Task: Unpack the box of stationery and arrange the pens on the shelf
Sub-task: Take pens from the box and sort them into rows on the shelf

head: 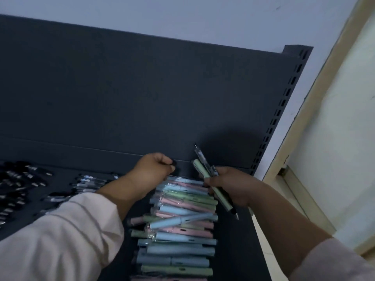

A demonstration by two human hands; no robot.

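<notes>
A stack of pastel pens [178, 226] in blue, pink and green, some in clear wrap, lies crosswise on the dark shelf [231, 250]. My right hand [231, 185] grips a green pen [213, 189] and a clear dark pen [205, 159], both slanting up above the pile's far right end. My left hand [150, 171] hovers over the pile's far left end, fingers curled, pinching a small black object [173, 162] at the fingertips. The box is not in view.
Clear pens [91, 181] and small dark pen parts [18, 183] lie spread on the shelf to the left. The shelf's dark back panel [142, 94] rises behind, with a slotted upright [284, 102] at right. A pale wall and door frame [316, 110] stand to the right.
</notes>
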